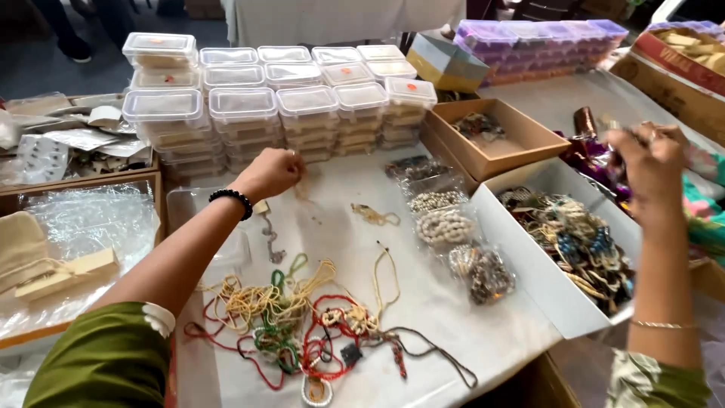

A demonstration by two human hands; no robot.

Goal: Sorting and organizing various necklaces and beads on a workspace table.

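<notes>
I judge the step in hand to be sorting: loose pieces are being picked off the counter (pixel 423 302) one at a time. My left hand (pixel 273 172) is down on the cloth just before the stacked clear lidded boxes (pixel 249 106), fingers pinched on a small pale beaded piece (pixel 303 185). My right hand (pixel 651 162) is raised above the white tray of mixed jewellery (pixel 529 249), fingers curled; it is blurred, and I cannot tell what they grip. The tangle of coloured cord necklaces (pixel 302 325) lies nearest me, untouched. Next move calls for a clean lift, clear of neighbouring strands.
</notes>
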